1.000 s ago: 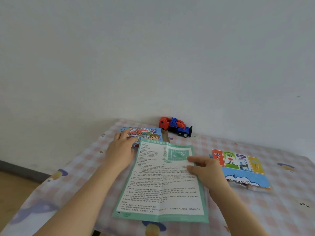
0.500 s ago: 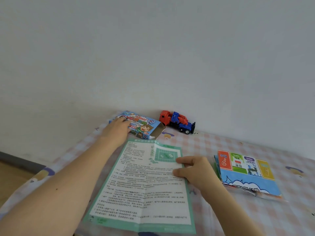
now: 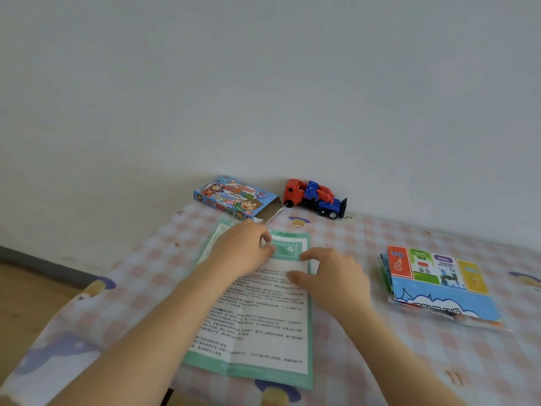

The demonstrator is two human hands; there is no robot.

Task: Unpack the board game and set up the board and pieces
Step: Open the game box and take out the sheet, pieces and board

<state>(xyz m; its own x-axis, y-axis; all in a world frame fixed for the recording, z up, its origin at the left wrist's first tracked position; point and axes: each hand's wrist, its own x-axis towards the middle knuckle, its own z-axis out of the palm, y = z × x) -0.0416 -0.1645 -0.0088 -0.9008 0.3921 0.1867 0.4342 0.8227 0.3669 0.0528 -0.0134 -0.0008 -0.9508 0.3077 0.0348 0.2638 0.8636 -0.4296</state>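
Both arms are bare. The left hand and the right hand are uncovered. Behind each wrist the left forearm and the right forearm are plain and slender, bare as far back as I can see. The fingers look short and rounded, though the right hand is too blurred to be sure.

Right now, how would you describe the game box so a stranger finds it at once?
Look at the far edge of the checked tablecloth, by the wall. The game box lies left of the toy truck. Only it is a cartoon-printed carton with an open end.
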